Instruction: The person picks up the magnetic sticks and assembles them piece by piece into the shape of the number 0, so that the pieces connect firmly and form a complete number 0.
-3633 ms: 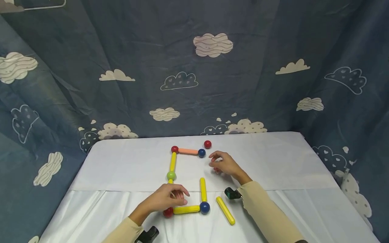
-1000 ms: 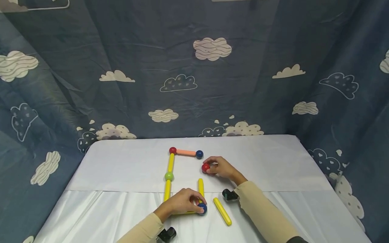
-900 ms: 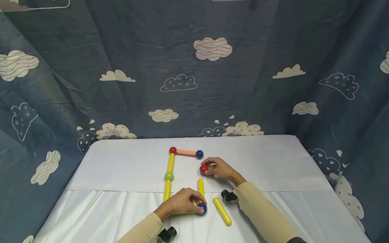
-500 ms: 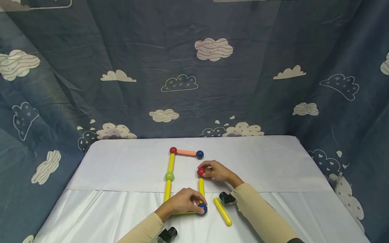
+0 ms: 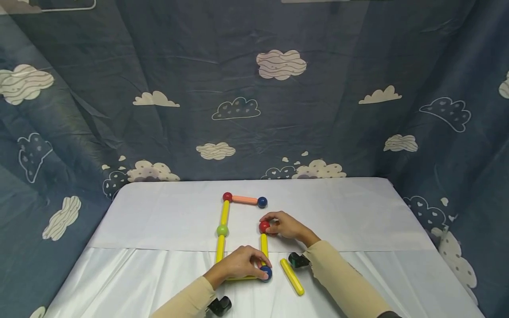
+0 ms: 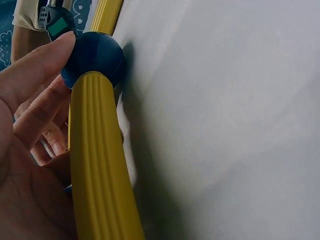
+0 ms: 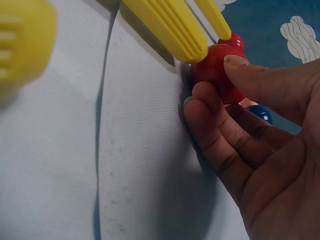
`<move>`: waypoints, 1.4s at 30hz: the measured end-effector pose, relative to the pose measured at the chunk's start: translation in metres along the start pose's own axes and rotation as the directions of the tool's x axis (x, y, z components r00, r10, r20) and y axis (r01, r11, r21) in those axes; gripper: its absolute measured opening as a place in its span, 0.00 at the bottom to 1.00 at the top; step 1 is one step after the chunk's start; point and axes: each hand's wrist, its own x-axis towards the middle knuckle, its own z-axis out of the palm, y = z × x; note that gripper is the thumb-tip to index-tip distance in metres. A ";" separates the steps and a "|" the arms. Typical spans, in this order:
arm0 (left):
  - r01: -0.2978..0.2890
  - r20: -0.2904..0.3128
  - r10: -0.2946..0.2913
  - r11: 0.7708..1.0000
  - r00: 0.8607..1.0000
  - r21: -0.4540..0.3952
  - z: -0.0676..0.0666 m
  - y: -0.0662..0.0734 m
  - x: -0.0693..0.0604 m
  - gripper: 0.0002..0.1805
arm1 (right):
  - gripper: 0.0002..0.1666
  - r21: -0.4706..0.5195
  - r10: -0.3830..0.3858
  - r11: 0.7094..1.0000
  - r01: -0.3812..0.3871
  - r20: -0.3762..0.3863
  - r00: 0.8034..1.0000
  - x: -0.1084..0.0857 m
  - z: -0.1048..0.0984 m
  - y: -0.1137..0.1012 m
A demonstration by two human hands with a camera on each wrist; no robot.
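My left hand [image 5: 240, 264] pinches a blue ball [image 6: 97, 52] between thumb and fingers at the near right corner of a stick-and-ball outline. A ribbed yellow rod [image 6: 100, 150] meets that ball. Another yellow rod [image 5: 264, 243] runs from the ball away from me. At its far end my right hand [image 5: 287, 227] pinches a red ball [image 7: 215, 70]; in the right wrist view the ball touches the rod's tip. The outline's near left corner lies hidden behind my left hand.
The left side has yellow rods [image 5: 225, 213] joined by a green ball [image 5: 222, 230]. A far red ball [image 5: 227, 197], an orange rod [image 5: 244, 200] and a blue ball [image 5: 262, 202] form the back. A loose yellow rod [image 5: 292, 277] lies to the right on the white cloth [image 5: 338, 212].
My right hand has taken the loose red ball from the back and brought it nearer, to the upright yellow rod's end. My left hand has moved right onto the near blue ball.
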 end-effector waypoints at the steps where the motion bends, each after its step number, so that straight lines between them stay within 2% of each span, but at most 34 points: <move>1: 0.005 0.001 -0.005 1.000 1.000 0.000 0.000 0.000 0.000 0.08 | 0.19 0.006 -0.003 1.000 0.003 0.006 1.000 0.000 0.000 0.000; 5: 0.022 0.001 -0.022 1.000 1.000 0.003 0.000 0.000 -0.001 0.08 | 0.19 0.030 -0.006 1.000 0.005 0.028 1.000 0.000 0.000 0.000; 13: 0.009 -0.004 -0.009 1.000 1.000 0.001 0.002 -0.001 0.000 0.08 | 0.19 0.046 -0.011 0.999 0.009 0.044 0.999 -0.004 0.000 -0.002; 20: 0.007 -0.003 -0.007 1.000 1.000 0.008 0.004 -0.001 0.001 0.09 | 0.22 0.057 0.061 0.997 -0.061 0.009 0.998 -0.012 -0.006 -0.002; 24: -0.012 -0.006 0.013 1.000 1.000 0.013 0.004 -0.003 0.001 0.08 | 0.20 0.054 0.088 0.995 -0.087 -0.007 0.996 -0.018 -0.012 -0.001; 30: -0.023 0.007 0.023 1.000 1.000 0.012 0.003 -0.004 0.001 0.09 | 0.15 0.029 0.076 0.996 -0.079 0.108 0.991 -0.037 -0.018 0.000; 37: -0.034 0.008 0.034 0.999 0.999 0.034 0.000 -0.002 0.002 0.09 | 0.16 -0.031 0.086 0.996 -0.081 0.228 0.970 -0.062 -0.021 -0.002; 42: -0.035 0.012 0.035 0.999 0.999 0.015 0.000 -0.003 0.002 0.09 | 0.16 -0.050 0.098 0.995 -0.088 0.281 0.955 -0.074 -0.016 -0.004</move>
